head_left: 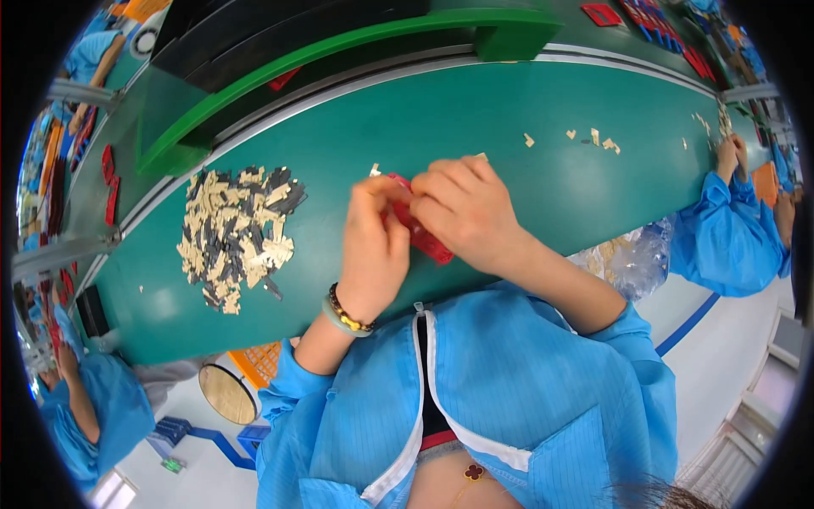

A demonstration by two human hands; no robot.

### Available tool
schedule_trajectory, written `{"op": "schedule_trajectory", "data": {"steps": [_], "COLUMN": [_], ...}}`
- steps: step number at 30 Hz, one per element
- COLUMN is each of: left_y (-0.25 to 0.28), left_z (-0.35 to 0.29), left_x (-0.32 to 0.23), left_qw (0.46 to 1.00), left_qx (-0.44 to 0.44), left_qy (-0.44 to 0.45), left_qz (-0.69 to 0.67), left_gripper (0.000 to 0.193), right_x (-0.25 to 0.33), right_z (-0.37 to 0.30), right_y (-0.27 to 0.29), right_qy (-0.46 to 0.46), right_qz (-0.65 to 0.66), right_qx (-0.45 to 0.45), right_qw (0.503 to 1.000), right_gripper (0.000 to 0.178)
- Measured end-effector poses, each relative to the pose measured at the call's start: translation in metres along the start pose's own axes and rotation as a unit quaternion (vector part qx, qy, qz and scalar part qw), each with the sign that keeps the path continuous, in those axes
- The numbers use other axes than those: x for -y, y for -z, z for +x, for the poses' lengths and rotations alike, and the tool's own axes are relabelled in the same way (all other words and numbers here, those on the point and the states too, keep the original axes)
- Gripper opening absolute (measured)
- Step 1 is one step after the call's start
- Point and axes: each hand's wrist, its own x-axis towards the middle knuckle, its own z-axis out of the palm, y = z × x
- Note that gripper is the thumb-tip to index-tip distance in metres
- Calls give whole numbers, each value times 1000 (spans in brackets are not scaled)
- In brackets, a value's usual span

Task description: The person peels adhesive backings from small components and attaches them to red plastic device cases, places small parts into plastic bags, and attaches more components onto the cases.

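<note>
Our left hand (373,237) and right hand (466,210) pinch the red plastic part (435,245) over the green tabletop (339,119), toward its near edge, so we could drop it if either grip slips.

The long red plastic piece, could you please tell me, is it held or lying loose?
Held: the left hand and right hand grip the red piece, lower end showing.

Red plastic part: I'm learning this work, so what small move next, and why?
Perhaps ease the right hand off the red plastic part to check its upper end: the left hand also holds it, and together they cover much of that end.
</note>
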Motion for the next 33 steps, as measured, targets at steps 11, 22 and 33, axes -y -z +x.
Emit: {"op": "schedule_trajectory", "data": {"steps": [11, 22, 33], "left_y": [-3, -29, -31], "left_z": [-28, -35, -34], "left_x": [37, 34, 36], "left_qw": [945, 949, 950], "left_qx": [129, -10, -10], "left_qy": [-238, -168, -162], "left_qz": [185, 267, 268], "left_gripper": [49, 44, 43], "right_x": [-23, -13, -3], "right_z": [-14, -25, -23], "right_y": [-45, -58, -59], "right_qy": [-480, -463, -452], "right_qz": [543, 415, 340], "right_qx": [105, 118, 88], "right_qw": [681, 774, 820], "right_gripper": [13, 9, 11]}}
